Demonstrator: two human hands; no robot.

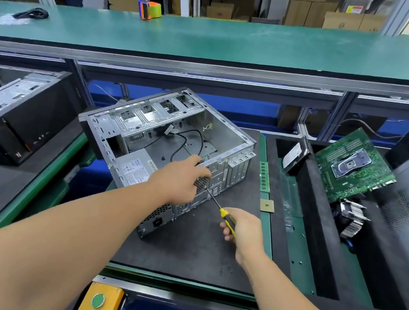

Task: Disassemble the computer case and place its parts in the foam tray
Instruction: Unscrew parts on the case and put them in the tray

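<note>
Head view has the computer case (167, 146) laid open on its side on the dark mat (191, 253), and it's steadied at the rear top edge by the left hand (181, 180), fingers curled over the rim, probably so it isn't shoved around while a rear-panel screw gets worked. A yellow-handled screwdriver (219, 207) is gripped in the right hand (242, 229), with the tip held against the back panel near the fan grille. Parts already pulled, the motherboard (353, 166), heatsink (353, 217) and hard drive (294, 156), are parked in the foam tray (316, 251) just to the right, handy for the power supply (135, 168) that's still left inside the case.
</note>
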